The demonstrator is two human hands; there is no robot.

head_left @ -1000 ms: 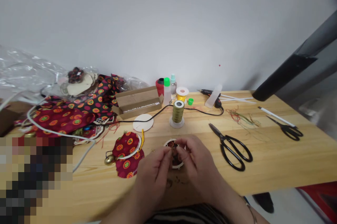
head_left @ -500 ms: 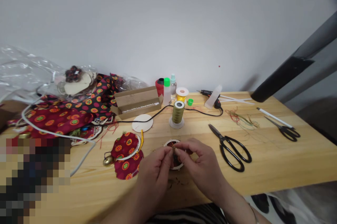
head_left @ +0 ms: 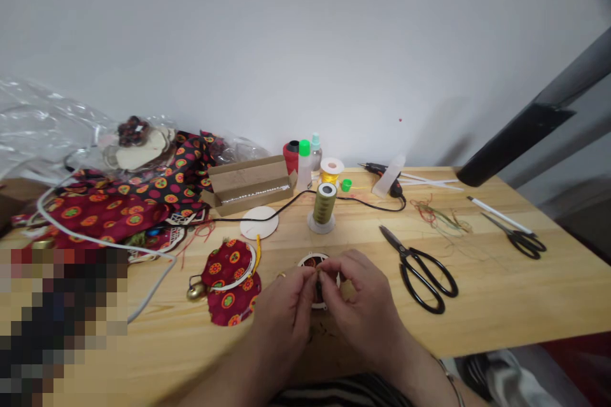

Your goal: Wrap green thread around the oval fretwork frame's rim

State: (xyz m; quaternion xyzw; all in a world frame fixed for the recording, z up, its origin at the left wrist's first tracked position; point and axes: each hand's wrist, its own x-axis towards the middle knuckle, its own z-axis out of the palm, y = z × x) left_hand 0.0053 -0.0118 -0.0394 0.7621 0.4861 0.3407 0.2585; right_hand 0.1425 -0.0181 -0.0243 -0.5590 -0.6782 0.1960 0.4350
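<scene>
Left hand [head_left: 281,305] and right hand [head_left: 365,299] meet at 6 o'clock, closed in a pinch on a tiny item [head_left: 319,271], too small to identify, over a white-rimmed disc [head_left: 314,262]; seemingly delicate fingertip work, the next move calling for steady, light pressure

Round frame [head_left: 319,305] between left hand [head_left: 286,305] and right hand [head_left: 365,297]. Thread cone [head_left: 325,205] on tabletop [head_left: 496,305] pretty much straight behind it, bottles [head_left: 304,170] further back near wall [head_left: 286,44]. Scissors [head_left: 405,253] off to right, second pair [head_left: 518,238] way over past those. Fabric rounds [head_left: 230,267] to left, bell [head_left: 195,293] just left of them. Cardboard box [head_left: 252,198] behind, fabric heap [head_left: 109,213] far left, glue gun [head_left: 377,169] back right.
</scene>
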